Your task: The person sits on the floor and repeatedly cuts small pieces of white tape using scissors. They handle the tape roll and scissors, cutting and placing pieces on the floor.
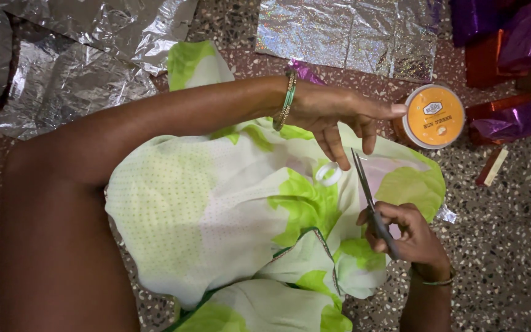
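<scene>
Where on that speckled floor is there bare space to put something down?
Bare floor shows right of the right hand, below the purple wrapped boxes and orange-lidded tub. The top is crowded with silver foil sheets; green cloth fills the middle.

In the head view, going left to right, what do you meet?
Crumpled foil → bangles → tape roll → scissors → orange-lidded tin → purple foil-wrapped box.

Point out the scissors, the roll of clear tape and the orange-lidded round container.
scissors [364, 181]: head view, on the blades above the right hand [410, 233].
roll of clear tape [329, 174]: head view, on its ring.
orange-lidded round container [434, 115]: head view, middle of the lid.
</scene>
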